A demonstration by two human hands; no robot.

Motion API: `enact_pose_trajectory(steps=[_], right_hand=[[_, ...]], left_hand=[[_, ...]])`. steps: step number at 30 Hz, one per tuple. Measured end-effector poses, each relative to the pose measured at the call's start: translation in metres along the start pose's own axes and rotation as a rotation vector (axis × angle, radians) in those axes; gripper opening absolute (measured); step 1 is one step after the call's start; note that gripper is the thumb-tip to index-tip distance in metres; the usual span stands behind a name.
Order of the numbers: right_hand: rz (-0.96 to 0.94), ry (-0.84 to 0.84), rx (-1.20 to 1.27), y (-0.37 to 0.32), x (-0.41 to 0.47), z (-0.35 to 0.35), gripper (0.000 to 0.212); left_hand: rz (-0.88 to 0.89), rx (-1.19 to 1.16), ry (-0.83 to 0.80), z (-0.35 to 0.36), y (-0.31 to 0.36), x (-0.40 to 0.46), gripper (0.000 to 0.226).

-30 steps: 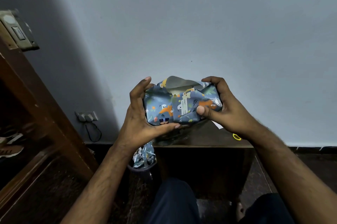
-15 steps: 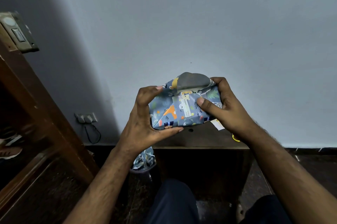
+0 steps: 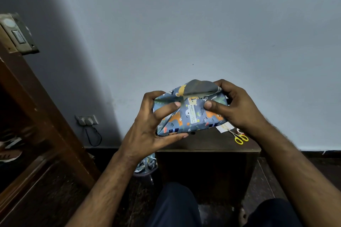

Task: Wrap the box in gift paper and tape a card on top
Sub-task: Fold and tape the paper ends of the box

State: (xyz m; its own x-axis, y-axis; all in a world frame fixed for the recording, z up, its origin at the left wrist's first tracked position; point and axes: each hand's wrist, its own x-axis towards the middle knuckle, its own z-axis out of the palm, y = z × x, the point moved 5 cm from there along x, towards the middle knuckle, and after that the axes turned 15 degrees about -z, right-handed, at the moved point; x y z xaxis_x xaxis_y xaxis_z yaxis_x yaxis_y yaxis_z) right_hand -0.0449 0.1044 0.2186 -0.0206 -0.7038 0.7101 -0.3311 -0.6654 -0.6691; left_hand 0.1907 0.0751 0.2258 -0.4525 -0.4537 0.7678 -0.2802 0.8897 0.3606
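I hold the box (image 3: 190,116), covered in blue animal-print gift paper, in the air above a dark wooden table (image 3: 208,143). My left hand (image 3: 151,127) grips its left end, thumb on the front face and fingers under the bottom edge. From the other side my right hand (image 3: 234,110) grips the right end, with its thumb pressing the front. A loose flap of paper (image 3: 199,87) showing its grey underside stands up at the top. A small white card (image 3: 225,128) lies on the table below my right hand.
Yellow-handled scissors (image 3: 240,138) lie on the table's right part beside the card. Crumpled gift paper fills a bin (image 3: 147,165) on the floor left of the table. A wooden door frame (image 3: 46,116) stands at left, and a wall socket with a cable (image 3: 86,119) sits behind.
The box has turned in my hands. My left thumb moved from the underside up onto the front face, and the scissors and card came into view on the table.
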Motion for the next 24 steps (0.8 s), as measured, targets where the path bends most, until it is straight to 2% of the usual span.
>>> enact_pose_trajectory(steps=[7, 13, 16, 21, 24], right_hand=[[-0.113, -0.018, -0.148, -0.012, 0.002, -0.001, 0.021], [-0.250, -0.011, -0.296, -0.012, 0.003, 0.004, 0.023], [-0.329, 0.004, -0.376, -0.016, 0.002, 0.006, 0.014], [-0.387, 0.036, -0.478, -0.022, 0.001, 0.008, 0.015], [-0.370, 0.031, -0.457, -0.027, 0.003, 0.009, 0.015]], left_hand=[[0.050, 0.166, -0.069, 0.007, 0.004, 0.001, 0.044], [0.010, 0.171, -0.082, 0.006, 0.001, 0.002, 0.046], [-0.019, 0.146, -0.067, 0.004, 0.002, 0.002, 0.045], [-0.040, 0.122, -0.036, 0.000, 0.005, 0.003, 0.044], [-0.064, 0.115, -0.028, 0.000, 0.002, 0.003, 0.046]])
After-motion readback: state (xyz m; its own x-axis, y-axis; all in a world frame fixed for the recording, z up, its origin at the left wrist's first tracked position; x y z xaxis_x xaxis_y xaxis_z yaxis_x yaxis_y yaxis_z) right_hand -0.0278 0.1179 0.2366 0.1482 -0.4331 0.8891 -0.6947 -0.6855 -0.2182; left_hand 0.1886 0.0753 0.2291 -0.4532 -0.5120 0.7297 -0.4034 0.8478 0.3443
